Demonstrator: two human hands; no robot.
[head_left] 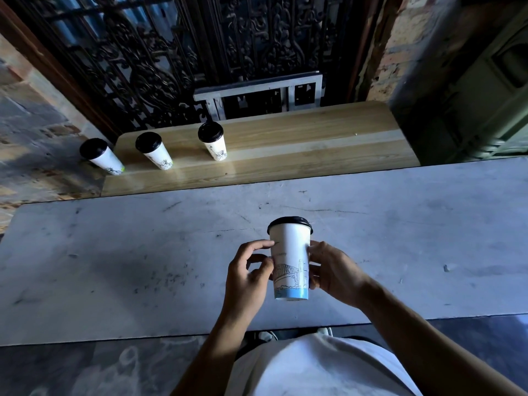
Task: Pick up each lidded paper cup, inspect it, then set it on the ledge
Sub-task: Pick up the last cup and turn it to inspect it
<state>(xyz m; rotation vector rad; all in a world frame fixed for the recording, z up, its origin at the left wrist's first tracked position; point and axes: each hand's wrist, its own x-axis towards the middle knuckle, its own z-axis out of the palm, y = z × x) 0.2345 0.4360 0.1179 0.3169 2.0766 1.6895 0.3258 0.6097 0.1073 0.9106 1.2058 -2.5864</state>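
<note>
Both hands close on one lidded paper cup [290, 260] from opposite sides: the left hand [247, 277] touches its left wall with thumb and fingertips, the other fingers loosely curled, and the right hand [333, 271] wraps the right wall with its fingers pressed against the paper. From the head camera, this cup is held upright above the grey table [114, 267], near the table's front edge and close to the person's body. It is white with a black lid, a line drawing of a bridge on its side and a blue band at the base.

Beyond the table runs a wooden ledge [300, 144] in front of a dark ornate metal grille [160, 58]. Three more black-lidded cups stand in a row at the ledge's left end: the left cup [101, 160] at or just past the corner, the middle cup [154, 150] beside it, and the right cup [213, 142] a little apart. The person's white shirt [314, 367] fills the bottom of the view.
</note>
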